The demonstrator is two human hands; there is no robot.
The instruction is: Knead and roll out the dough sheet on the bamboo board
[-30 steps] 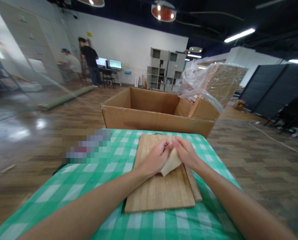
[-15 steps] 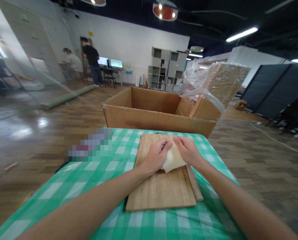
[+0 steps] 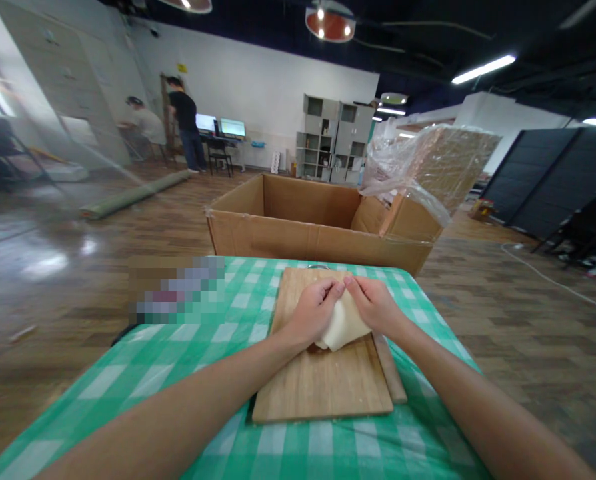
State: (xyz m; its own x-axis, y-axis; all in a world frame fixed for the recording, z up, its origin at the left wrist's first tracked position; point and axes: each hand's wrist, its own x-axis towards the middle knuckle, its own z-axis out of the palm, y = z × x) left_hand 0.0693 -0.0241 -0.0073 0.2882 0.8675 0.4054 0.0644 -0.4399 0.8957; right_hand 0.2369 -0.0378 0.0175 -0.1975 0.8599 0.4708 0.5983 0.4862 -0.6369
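Note:
A pale sheet of dough [image 3: 346, 327] is held up over a wooden cutting board [image 3: 323, 387], its lower edge hanging loose. My left hand [image 3: 318, 305] pinches it from the left, thumb towards the middle. On the other side my right hand [image 3: 375, 303] grips the dough's upper edge, and the thumbs of both hands almost meet there. My fingers hide part of the sheet. Along the board's right edge lies a wooden rolling pin [image 3: 391, 373], partly covered by the dough and my right hand.
A green-and-white checked cloth [image 3: 218, 413] covers the table. Just beyond it stands a large cardboard box [image 3: 308, 233], with a plastic-wrapped carton [image 3: 453, 167] at its right. A blurred-out object [image 3: 178, 293] is at the table's left edge. Two people are in the background.
My right hand has shifted slightly left and down, bringing its thumb close to the left one. The dough's lower edge hangs a little lower and further left.

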